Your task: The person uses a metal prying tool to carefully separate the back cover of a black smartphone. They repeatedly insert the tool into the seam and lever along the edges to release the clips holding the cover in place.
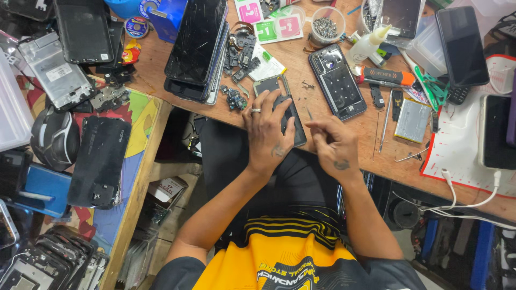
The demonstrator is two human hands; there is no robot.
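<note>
Pinned flat on the desk (322, 115) under the spread left hand (267, 131): an opened phone (282, 107), back off, insides bare. Right hand (336, 145) just beside it, fingers pinched together on a thin metal tool (310, 114), tip near the phone's edge. By the look of it, mid-disassembly, with small parts (234, 98) already out, beyond the left hand. Beyond both hands, flat green and pink square packets (269, 24) with white panels. Right of the right hand, a white sheet edged in red (457, 145).
</note>
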